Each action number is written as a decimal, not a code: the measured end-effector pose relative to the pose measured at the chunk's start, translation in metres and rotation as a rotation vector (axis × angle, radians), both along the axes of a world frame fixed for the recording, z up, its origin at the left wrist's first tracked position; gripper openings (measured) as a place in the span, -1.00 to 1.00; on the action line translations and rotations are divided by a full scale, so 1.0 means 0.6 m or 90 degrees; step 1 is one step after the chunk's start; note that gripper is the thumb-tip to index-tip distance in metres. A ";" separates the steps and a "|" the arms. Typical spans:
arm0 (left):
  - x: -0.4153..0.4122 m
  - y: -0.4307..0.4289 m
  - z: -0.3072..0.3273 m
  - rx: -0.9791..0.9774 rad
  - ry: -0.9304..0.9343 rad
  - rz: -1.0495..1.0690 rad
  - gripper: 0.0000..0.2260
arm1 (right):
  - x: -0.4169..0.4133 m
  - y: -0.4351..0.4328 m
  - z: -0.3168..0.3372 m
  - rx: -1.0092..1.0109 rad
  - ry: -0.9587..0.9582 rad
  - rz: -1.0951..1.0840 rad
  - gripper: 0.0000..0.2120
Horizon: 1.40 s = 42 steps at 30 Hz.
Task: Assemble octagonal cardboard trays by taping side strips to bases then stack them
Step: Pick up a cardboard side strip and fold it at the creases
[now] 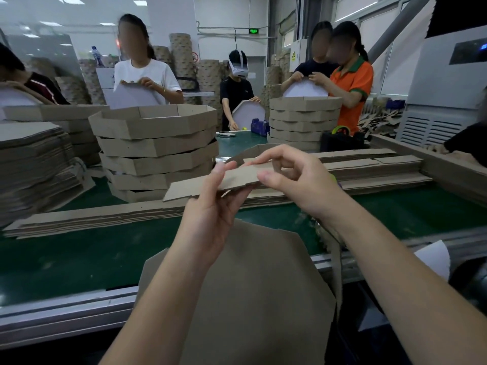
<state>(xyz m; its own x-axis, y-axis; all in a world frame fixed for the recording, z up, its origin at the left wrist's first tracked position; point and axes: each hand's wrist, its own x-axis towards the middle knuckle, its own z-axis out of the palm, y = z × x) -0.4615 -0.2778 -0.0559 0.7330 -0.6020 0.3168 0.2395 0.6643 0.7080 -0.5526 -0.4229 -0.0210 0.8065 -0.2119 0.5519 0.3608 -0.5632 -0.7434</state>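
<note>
I hold a brown cardboard side strip [203, 184] up over the green table. My left hand [210, 206] grips it from below, thumb on its upper face. My right hand [292, 177] pinches the strip's bent far end between thumb and fingers. Below my forearms an octagonal cardboard base [263, 285] lies flat, overhanging the table's near edge. A stack of finished octagonal trays [155, 146] stands beyond my hands at the left. Loose flat side strips [92, 217] lie in a long pile across the table in front of the stack.
A pile of flat bases [34, 159] sits at far left. More strips [382, 167] lie at right, a second tray stack [303, 122] behind, with tape dispensers [259, 126] near it. Several people work on trays across the table [66, 259]. A metal rail [66, 312] edges it.
</note>
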 end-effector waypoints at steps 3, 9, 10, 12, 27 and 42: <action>0.027 0.010 -0.033 0.232 -0.299 0.172 -0.56 | 0.003 -0.008 -0.011 0.067 -0.027 0.020 -0.75; 0.070 0.022 -0.077 0.779 -0.867 0.303 -0.61 | -0.011 -0.027 -0.016 0.064 -0.002 -0.016 -0.67; 0.071 0.028 -0.074 0.766 -0.811 0.307 -0.67 | -0.016 -0.029 -0.014 0.061 0.000 -0.029 -0.64; 0.072 0.050 -0.065 0.698 -0.701 0.313 -0.80 | -0.025 -0.031 -0.015 0.055 0.010 -0.041 -0.62; 0.051 0.149 -0.066 0.485 -0.438 0.441 -0.40 | -0.026 -0.003 -0.071 0.015 0.089 0.067 -0.67; 0.039 0.157 -0.068 0.493 -0.440 0.440 -0.40 | -0.027 -0.010 -0.085 -0.002 0.113 0.062 -0.65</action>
<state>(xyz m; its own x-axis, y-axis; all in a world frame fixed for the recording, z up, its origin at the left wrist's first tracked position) -0.4383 -0.1834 -0.0965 0.7915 -0.3574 0.4958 -0.5716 -0.1456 0.8075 -0.5689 -0.4292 -0.0723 0.9077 -0.1268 0.4000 0.2773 -0.5340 -0.7987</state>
